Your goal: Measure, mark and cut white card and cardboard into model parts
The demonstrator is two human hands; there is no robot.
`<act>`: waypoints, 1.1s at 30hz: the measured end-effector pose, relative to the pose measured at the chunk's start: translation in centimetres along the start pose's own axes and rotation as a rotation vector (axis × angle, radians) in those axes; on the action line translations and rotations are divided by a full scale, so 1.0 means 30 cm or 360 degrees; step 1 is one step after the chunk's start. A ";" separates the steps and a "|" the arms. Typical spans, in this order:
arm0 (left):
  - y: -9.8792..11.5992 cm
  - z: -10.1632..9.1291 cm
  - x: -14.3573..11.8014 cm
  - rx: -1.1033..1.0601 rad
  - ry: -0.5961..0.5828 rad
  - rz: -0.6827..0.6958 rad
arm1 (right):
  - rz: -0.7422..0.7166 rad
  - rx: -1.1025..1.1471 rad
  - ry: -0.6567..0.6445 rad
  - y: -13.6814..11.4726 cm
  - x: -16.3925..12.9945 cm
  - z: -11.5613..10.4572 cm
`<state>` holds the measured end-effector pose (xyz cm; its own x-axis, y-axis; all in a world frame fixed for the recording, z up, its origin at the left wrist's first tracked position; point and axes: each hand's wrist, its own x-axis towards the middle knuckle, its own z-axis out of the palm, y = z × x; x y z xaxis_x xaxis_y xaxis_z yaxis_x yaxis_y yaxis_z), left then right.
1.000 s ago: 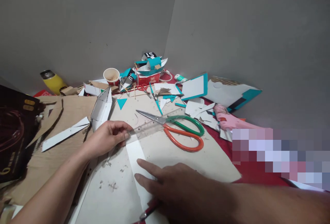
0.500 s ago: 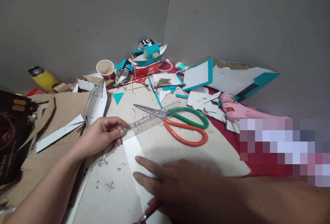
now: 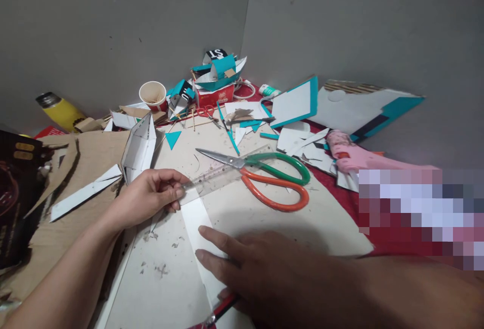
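One ruler [image 3: 214, 180], two scissors [image 3: 235, 161], one cup [image 3: 153, 95]

A cup [image 3: 162, 106] stands upright with sticks [image 3: 153, 99] in it; left of the cup is a tilted yellow bottle [image 3: 62, 113], and farther left, well nearer the viewer than the cup, a dark box [image 3: 18, 203]. Just right of the cup sits a teal-and-black model [image 3: 183, 92], then a red box [image 3: 215, 97] with a teal boat [image 3: 223, 69] on top, and farther right a tube [image 3: 269, 92]. A teal triangle [image 3: 173, 140] lies in front of the cup, to its right, while a cardboard sheet [image 3: 351, 113] and a partly pixelated pink object [image 3: 359, 159] are well to the cup's right.
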<state>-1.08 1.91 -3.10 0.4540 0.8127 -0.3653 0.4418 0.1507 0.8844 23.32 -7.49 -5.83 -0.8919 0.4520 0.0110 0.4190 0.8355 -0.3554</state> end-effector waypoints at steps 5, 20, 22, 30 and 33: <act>-0.004 -0.006 -0.001 -0.0090 -0.0034 -0.0007 | -0.0015 -0.0029 0.0028 0.000 0.000 0.007; 0.001 0.000 -0.010 -0.0063 -0.0042 -0.0021 | 0.0015 -0.0124 -0.0109 -0.022 0.042 -0.085; 0.004 0.000 -0.010 -0.0076 -0.0048 -0.0020 | 0.0010 -0.0125 -0.0088 -0.024 0.042 -0.083; 0.005 -0.003 -0.005 -0.0130 -0.0077 -0.0030 | 0.0036 -0.0139 -0.0197 -0.026 0.045 -0.092; 0.003 0.000 -0.006 -0.0147 -0.0090 -0.0026 | 0.0057 -0.0101 -0.0204 -0.024 0.048 -0.095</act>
<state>-1.11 1.77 -2.97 0.4916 0.7769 -0.3934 0.3775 0.2170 0.9002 22.21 -6.56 -2.90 -0.8889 0.4417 -0.1219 0.4573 0.8394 -0.2938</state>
